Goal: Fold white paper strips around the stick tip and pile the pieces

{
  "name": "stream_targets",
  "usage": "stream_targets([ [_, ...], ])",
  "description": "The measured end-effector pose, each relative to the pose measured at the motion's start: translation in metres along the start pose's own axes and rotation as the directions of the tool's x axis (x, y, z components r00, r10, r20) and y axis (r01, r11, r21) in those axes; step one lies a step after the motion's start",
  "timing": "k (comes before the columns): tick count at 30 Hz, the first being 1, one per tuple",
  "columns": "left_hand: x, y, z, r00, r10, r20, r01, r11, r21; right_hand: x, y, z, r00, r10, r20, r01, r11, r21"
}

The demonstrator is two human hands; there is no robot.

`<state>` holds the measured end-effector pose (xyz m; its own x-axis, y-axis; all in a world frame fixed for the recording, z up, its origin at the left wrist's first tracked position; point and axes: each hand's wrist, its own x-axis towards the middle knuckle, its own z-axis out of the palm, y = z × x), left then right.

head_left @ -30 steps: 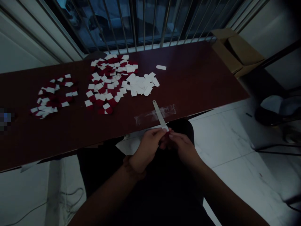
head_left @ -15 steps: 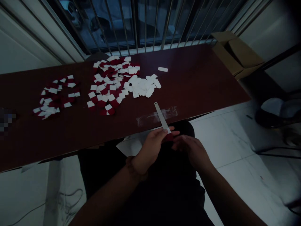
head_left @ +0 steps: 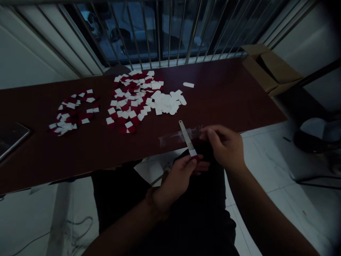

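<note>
While the left hand (head_left: 177,181) grips a pale strip (head_left: 187,137) tipped with a red square (head_left: 194,156), the right hand (head_left: 225,147) hangs just beside it, fingers curled, and whether that grip holds anything I cannot tell. Beyond the strip, on the dark red counter (head_left: 226,96), lie heaps of red-and-white squares (head_left: 133,103) and loose white pieces (head_left: 166,104). A cardboard box (head_left: 271,67) sits past the counter's right end, a barred window (head_left: 170,32) behind the counter and a tiled floor (head_left: 266,170) below it.

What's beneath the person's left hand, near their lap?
Beneath the left hand: a white sheet and thin grey rod by dark clothing; anything directly under the palm is hidden.
</note>
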<state>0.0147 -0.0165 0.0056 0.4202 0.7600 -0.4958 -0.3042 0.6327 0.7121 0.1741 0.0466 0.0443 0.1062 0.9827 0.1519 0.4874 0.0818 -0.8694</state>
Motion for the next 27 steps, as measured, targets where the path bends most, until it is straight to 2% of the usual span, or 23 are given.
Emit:
stream_targets([
  [1,0.000,0.000,0.001,1.000,-0.004,-0.005,0.004,1.000,0.003,0.017,0.000,0.005,0.993,-0.114,0.042,0.117,0.989,-0.089],
  [3,-0.001,0.000,0.000,1.000,-0.002,-0.001,0.002,1.000,0.010,0.052,0.004,0.017,0.928,-0.336,0.163,0.368,0.896,-0.247],
  [4,-0.001,-0.001,0.000,1.000,0.002,0.005,-0.002,1.000,0.014,0.067,0.006,0.024,0.886,-0.399,0.235,0.457,0.837,-0.303],
  [6,-0.002,-0.001,-0.002,1.000,0.006,0.015,-0.006,1.000,0.024,0.091,0.013,0.037,0.825,-0.439,0.355,0.555,0.747,-0.367],
  [8,-0.002,-0.002,-0.005,1.000,0.012,0.008,-0.012,0.999,0.032,0.103,0.020,0.049,0.808,-0.421,0.412,0.577,0.705,-0.413],
  [11,-0.001,-0.002,-0.007,1.000,0.028,0.001,-0.028,0.999,0.040,0.105,0.030,0.059,0.819,-0.412,0.400,0.566,0.695,-0.444],
  [16,0.002,-0.001,-0.009,1.000,0.023,0.006,-0.023,0.999,0.043,0.106,0.040,0.061,0.808,-0.472,0.353,0.584,0.717,-0.379],
  [22,0.003,0.000,-0.008,1.000,0.028,0.000,-0.028,0.998,0.053,0.110,0.040,0.060,0.802,-0.485,0.349,0.590,0.735,-0.334],
  [24,0.003,-0.001,-0.008,1.000,0.025,-0.007,-0.025,0.998,0.055,0.110,0.039,0.060,0.813,-0.471,0.343,0.575,0.746,-0.337],
  [27,0.003,-0.001,-0.008,1.000,0.021,-0.022,-0.020,0.998,0.054,0.109,0.037,0.060,0.854,-0.431,0.291,0.514,0.785,-0.346],
])
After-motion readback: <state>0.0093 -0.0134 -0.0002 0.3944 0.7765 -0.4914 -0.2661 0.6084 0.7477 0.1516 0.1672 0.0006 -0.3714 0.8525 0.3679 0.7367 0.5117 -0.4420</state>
